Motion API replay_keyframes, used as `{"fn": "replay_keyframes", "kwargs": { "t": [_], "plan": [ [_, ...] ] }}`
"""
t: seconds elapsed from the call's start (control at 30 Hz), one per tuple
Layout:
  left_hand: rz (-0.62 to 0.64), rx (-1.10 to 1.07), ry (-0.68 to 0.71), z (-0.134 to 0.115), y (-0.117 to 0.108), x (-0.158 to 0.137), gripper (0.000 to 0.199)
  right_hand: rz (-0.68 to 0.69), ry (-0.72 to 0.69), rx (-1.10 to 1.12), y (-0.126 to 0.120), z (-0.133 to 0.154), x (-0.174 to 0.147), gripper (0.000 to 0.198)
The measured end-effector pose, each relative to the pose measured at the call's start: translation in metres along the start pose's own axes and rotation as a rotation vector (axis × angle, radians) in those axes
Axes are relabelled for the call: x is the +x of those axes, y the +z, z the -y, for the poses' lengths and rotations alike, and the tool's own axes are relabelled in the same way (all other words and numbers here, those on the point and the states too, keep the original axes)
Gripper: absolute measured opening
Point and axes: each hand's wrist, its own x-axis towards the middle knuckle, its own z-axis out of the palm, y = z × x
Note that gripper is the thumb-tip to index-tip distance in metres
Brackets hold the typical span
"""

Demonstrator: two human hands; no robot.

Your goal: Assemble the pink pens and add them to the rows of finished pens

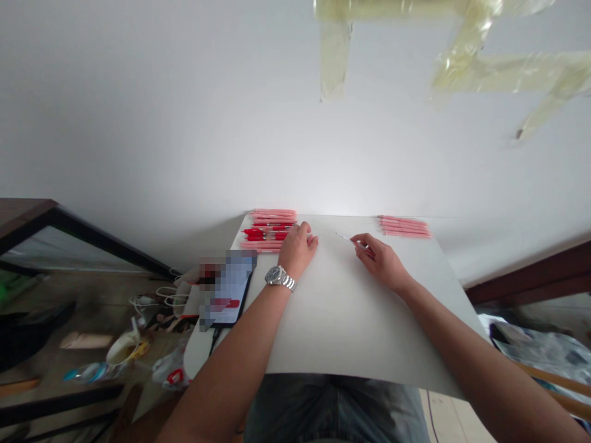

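Note:
My right hand [377, 261] is closed around a thin, pale pen refill [344, 237], whose narrow tip points left over the white table [351, 320]. A reddish bit shows under the fingers. My left hand [298, 247], with a metal watch [277, 277] on its wrist, is by the right ends of the red pens [268, 235]. Its fingers are curled together, and what they hold is hidden. Pink pens [272, 214] lie in a row behind the red ones, and more pink pens [261, 245] lie in front. Another row of pink pens [406, 226] lies at the back right.
A phone [231, 289] with a cable rests at the table's left edge. The wall [277, 123] rises directly behind the table, with yellowed tape [335, 55] on it. Left of the table, a cup [122, 349] and a plastic bottle [87, 373] are on the floor.

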Motion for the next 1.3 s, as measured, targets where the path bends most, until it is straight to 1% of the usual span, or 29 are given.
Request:
{"fn": "replay_keyframes", "kwargs": {
  "t": [0.23, 0.3, 0.4, 0.47, 0.57, 0.7, 0.87, 1.07, 1.3],
  "plan": [
    [-0.034, -0.059, -0.007, -0.004, -0.004, 0.000, 0.011, 0.001, 0.005, -0.009, 0.000, 0.000, 0.000, 0.028],
    [-0.048, -0.112, 0.008, -0.006, -0.006, 0.000, 0.009, -0.001, 0.003, -0.010, 0.000, 0.001, 0.000, 0.028],
    [-0.043, -0.252, 0.065, -0.012, -0.008, 0.001, 0.010, 0.005, 0.004, 0.009, -0.001, 0.002, 0.000, 0.027],
    [-0.018, -0.380, 0.088, -0.016, -0.007, 0.000, 0.014, 0.021, -0.006, 0.030, -0.001, 0.003, 0.000, 0.027],
    [0.056, -0.585, 0.060, -0.023, -0.004, -0.003, 0.019, 0.039, -0.033, 0.049, -0.002, 0.005, -0.001, 0.028],
    [0.138, -0.717, 0.060, -0.028, 0.001, -0.006, 0.021, 0.054, -0.050, 0.063, -0.003, 0.007, -0.001, 0.028],
    [0.163, -0.727, 0.084, -0.028, 0.002, -0.007, 0.017, 0.069, -0.066, 0.073, -0.003, 0.008, -0.002, 0.027],
    [0.181, -0.707, 0.089, -0.029, 0.001, -0.007, 0.017, 0.048, -0.071, 0.067, -0.002, 0.007, -0.002, 0.026],
    [0.197, -0.711, 0.106, -0.030, 0.003, -0.008, 0.016, 0.035, -0.027, 0.032, -0.001, 0.007, -0.001, 0.025]
  ]
}}
